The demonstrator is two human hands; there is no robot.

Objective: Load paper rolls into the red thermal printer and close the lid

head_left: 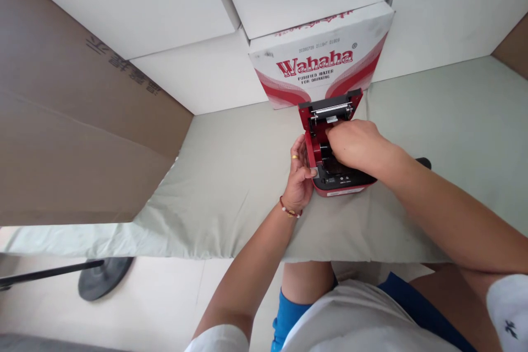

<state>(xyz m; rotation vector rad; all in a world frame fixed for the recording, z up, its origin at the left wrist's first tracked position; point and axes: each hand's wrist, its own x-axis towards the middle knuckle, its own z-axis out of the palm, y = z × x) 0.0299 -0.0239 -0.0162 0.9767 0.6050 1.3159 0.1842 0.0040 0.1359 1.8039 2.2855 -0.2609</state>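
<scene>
A red and black label printer (344, 181) sits on the cloth-covered table with its hinged lid (331, 107) raised, showing a roller and a metal bar. My left hand (301, 176) grips the printer's left side, thumb on the front corner and fingers along the red wall. My right hand (357, 143) reaches into the open compartment from the right, fingers curled down. Its fingertips are hidden, so I cannot make out what they hold. Beside them in the compartment, a dark cylindrical part (325, 150) is partly visible.
Directly behind the printer stands a white and red Wahaha water carton (317, 66). White boxes (173, 5) are stacked along the back. A large brown carton (82, 137) stands at left. A black rounded end (423, 163) shows beyond my right forearm. A black round base (105, 278) rests on the floor.
</scene>
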